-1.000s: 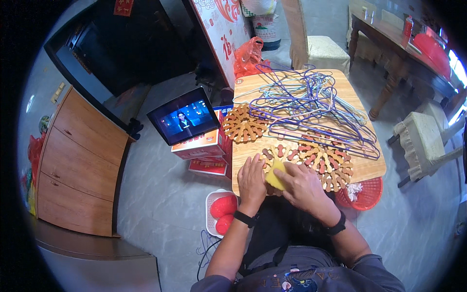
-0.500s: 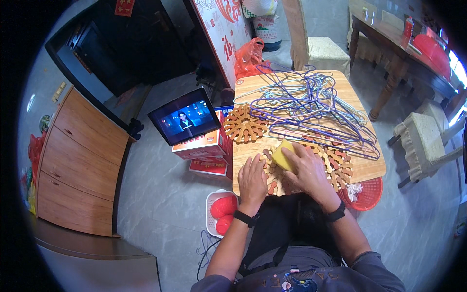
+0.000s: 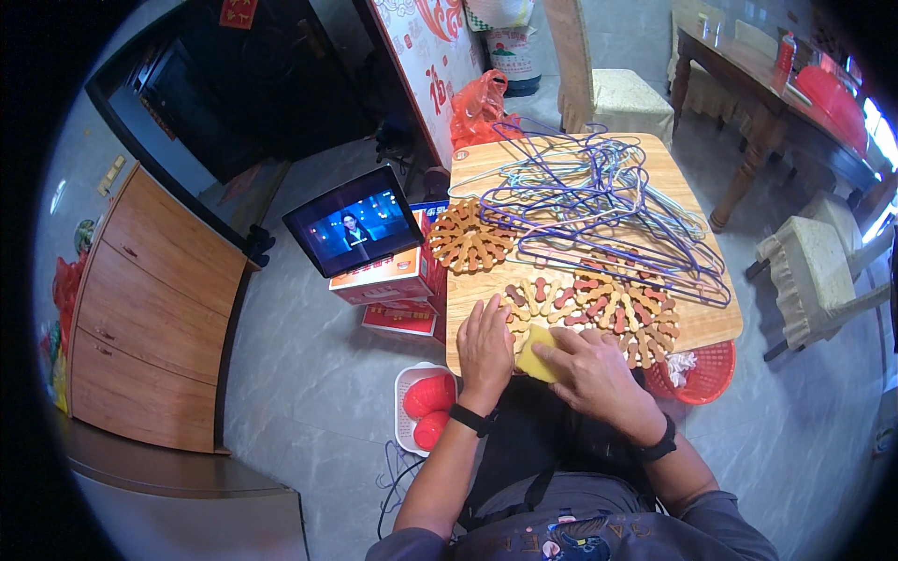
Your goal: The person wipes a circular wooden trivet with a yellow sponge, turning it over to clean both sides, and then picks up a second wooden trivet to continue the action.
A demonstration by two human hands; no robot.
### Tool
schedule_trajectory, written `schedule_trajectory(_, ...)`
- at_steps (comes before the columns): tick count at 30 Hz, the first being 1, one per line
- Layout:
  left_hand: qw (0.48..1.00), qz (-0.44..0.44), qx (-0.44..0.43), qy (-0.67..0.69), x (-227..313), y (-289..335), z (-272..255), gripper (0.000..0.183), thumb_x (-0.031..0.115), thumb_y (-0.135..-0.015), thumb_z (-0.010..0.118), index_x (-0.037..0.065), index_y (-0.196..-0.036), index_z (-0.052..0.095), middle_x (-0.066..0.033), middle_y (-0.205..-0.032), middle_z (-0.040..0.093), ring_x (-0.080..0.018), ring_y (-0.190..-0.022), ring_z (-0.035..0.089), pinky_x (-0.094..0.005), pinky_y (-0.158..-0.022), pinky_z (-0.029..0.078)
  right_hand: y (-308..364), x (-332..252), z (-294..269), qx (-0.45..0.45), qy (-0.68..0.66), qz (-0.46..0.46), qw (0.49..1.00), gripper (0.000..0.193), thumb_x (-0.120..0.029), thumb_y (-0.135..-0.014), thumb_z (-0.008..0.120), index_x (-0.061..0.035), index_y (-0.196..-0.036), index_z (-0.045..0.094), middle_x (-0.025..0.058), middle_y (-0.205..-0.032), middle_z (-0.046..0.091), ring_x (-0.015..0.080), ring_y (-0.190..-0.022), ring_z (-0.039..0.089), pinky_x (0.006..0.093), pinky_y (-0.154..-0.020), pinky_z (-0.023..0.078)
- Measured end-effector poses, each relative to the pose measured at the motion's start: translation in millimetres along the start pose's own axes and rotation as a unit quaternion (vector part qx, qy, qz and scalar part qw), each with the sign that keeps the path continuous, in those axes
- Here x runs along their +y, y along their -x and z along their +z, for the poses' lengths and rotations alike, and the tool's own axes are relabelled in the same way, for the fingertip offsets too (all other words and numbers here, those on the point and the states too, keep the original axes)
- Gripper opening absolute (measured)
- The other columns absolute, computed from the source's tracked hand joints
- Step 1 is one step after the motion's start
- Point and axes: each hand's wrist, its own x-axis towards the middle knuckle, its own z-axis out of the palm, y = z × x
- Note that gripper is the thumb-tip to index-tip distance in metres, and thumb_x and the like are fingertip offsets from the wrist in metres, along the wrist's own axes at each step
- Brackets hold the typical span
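i'm watching remotely: right hand (image 3: 597, 369) gripping a sponge (image 3: 537, 359) over the mat (image 3: 540, 288), left hand (image 3: 486, 349) lying flat at its left.

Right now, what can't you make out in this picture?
In the head view:
- Underside of the yellow pad: hidden by its top.
- Near mat: partly covered by the right hand.
- Palm of the left hand: hidden by its back.
- Number of hangers: they overlap.

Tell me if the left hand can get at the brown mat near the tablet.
Probably yes: bare tabletop seems to lie between the left hand and the brown mat, leaving the way free, though hangers appear to overlap the mat's right edge.
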Motion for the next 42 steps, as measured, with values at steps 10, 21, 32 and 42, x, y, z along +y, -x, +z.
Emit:
schedule_trajectory(10,1.0,0.008,0.017,0.007,1,-3,-4,0.04,0.012,-0.095,0.059,0.008,-0.135,0.06,-0.0095,-0.149,0.053,-0.0333,-0.142,0.045,-0.0476,-0.116,0.033,-43,23,15,0.052,-0.048,0.085,0.994,0.059,-0.024,-0.082,0.074,-0.016,-0.138,0.063,0.0171,-0.135,0.059,0.0366,-0.116,0.06,0.0471,-0.1,0.047)
schedule_trajectory(21,1.0,0.011,0.018,0.013,-1,1,0,0.044,0.012,-0.091,0.064,0.008,-0.135,0.059,-0.0098,-0.15,0.052,-0.0328,-0.143,0.044,-0.0474,-0.116,0.033,-12,8,17,0.052,-0.005,0.015,0.999,0.056,-0.026,-0.08,0.077,-0.0174,-0.134,0.064,0.0149,-0.131,0.059,0.0335,-0.107,0.062,0.0459,-0.09,0.05)
schedule_trajectory(32,1.0,0.005,0.009,0.007,-1,-2,-1,0.043,0.012,-0.093,0.063,0.008,-0.135,0.06,-0.0091,-0.149,0.054,-0.0324,-0.142,0.045,-0.0471,-0.115,0.034,-35,27,3,0.076,-0.057,0.067,0.993,0.058,-0.027,-0.082,0.075,-0.0163,-0.138,0.063,0.0183,-0.136,0.059,0.0377,-0.118,0.059,0.0476,-0.098,0.049)
schedule_trajectory(42,1.0,0.003,0.02,-0.002,0,0,1,0.042,0.012,-0.093,0.062,0.008,-0.134,0.061,-0.0097,-0.148,0.054,-0.0328,-0.142,0.045,-0.0474,-0.115,0.034,-39,16,17,0.02,0.028,0.055,0.998,0.055,-0.026,-0.082,0.076,-0.018,-0.135,0.064,0.0127,-0.127,0.061,0.0334,-0.109,0.062,0.0456,-0.09,0.052)
